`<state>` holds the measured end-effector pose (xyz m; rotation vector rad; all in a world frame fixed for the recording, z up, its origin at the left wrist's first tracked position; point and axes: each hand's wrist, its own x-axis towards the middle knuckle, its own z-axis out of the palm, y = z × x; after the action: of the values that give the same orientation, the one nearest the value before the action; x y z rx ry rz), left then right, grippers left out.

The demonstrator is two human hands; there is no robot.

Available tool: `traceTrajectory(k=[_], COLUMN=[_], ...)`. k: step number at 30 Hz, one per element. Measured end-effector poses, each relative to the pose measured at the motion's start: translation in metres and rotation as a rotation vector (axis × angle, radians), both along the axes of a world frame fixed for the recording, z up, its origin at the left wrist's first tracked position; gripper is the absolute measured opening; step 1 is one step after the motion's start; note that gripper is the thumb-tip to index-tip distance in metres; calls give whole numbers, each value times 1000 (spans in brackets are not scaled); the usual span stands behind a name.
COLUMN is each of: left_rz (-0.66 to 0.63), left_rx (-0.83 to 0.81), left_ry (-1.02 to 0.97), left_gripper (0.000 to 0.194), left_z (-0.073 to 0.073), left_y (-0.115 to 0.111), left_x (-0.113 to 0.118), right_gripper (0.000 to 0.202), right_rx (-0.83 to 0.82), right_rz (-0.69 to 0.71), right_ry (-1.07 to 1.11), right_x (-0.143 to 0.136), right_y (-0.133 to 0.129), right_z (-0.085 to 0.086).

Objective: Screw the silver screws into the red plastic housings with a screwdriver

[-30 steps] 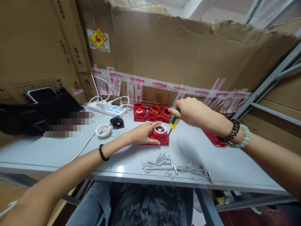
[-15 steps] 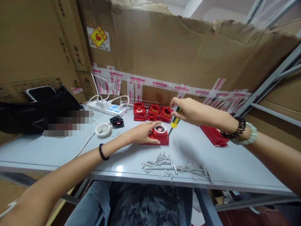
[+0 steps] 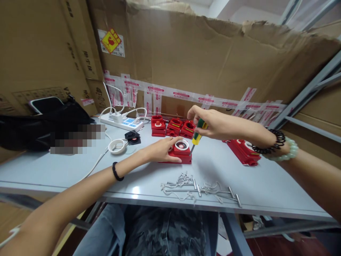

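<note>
A red plastic box (image 3: 183,155) with a round white-ringed top lies on the grey table (image 3: 66,170). My left hand (image 3: 160,150) rests on its left side and holds it down. My right hand (image 3: 213,123) grips a screwdriver (image 3: 197,134) with a green and yellow handle. The screwdriver tilts down to the left, and its tip touches the box's right front corner.
Three more red boxes (image 3: 173,127) stand in a row behind. Another red unit (image 3: 243,151) lies to the right. Loose screws and metal rods (image 3: 197,187) lie near the front edge. A white power strip (image 3: 122,123), cable coil (image 3: 117,145) and black bag (image 3: 42,124) sit left. Cardboard walls the back.
My right hand has shifted left and up a little on the screwdriver handle, uncovering the red unit at the right. My left hand and the box have stayed put.
</note>
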<state>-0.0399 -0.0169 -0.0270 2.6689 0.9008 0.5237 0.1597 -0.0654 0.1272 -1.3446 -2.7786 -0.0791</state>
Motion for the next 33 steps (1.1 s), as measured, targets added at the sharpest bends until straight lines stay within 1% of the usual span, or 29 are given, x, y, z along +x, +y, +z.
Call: traceTrajectory(k=[2, 3, 4, 7, 9, 10, 13, 15, 18, 20, 21, 23, 24, 27, 30, 31, 33], left_rz=[1, -1, -3, -7, -6, -7, -3, 2, -4, -11, -13, -11, -10, -10, -11, -10, -4], left_rx=[-4, -5, -6, -5, -4, -3, 0, 3, 4, -3, -7, -9, -9, -3, 1, 1, -2], left_ry=[0, -3, -4, -1, 0, 0, 3, 5, -2, -9, -11, -12, -11, -8, -5, -4, -3], left_gripper=[83, 83, 82, 82, 82, 82, 82, 83, 84, 83, 83, 82, 82, 84, 84, 84, 84], left_z=[0, 0, 0, 1, 1, 1, 0, -1, -2, -1, -1, -1, -1, -1, -1, -1, 0], left_y=[0, 0, 0, 0, 0, 0, 1, 1, 2, 1, 1, 0, 0, 1, 1, 1, 0], left_x=[0, -1, -1, -1, -1, -1, 0, 0, -1, -1, -1, -1, -1, -1, -1, -1, -1], right_gripper=[33, 32, 30, 26, 20, 17, 18, 14, 17, 12, 14, 26, 28, 23, 24, 25, 33], right_rx=[-33, -21, 2, 74, 62, 35, -48, -9, 99, 94, 71, 35, 28, 62, 138, 146, 108], right_rz=[64, 55, 24, -126, -175, -169, -130, -149, -191, -173, -153, -123, -116, -143, -208, -203, -143], right_ry=[27, 28, 23, 2, 26, 44, 59, 59, 86, 118, 134, 157, 162, 157, 158, 175, 233], right_x=[-1, -2, -3, -6, -7, -7, -6, -6, -4, -2, -1, -1, -1, -2, 0, 1, 3], right_y=[-4, -6, -7, -6, -4, -3, -2, -2, 0, 0, -1, -3, -4, -6, -3, -1, 1], right_z=[3, 3, 2, -3, -4, -4, -1, -2, -7, -8, -8, -7, -7, -8, -13, -15, -16])
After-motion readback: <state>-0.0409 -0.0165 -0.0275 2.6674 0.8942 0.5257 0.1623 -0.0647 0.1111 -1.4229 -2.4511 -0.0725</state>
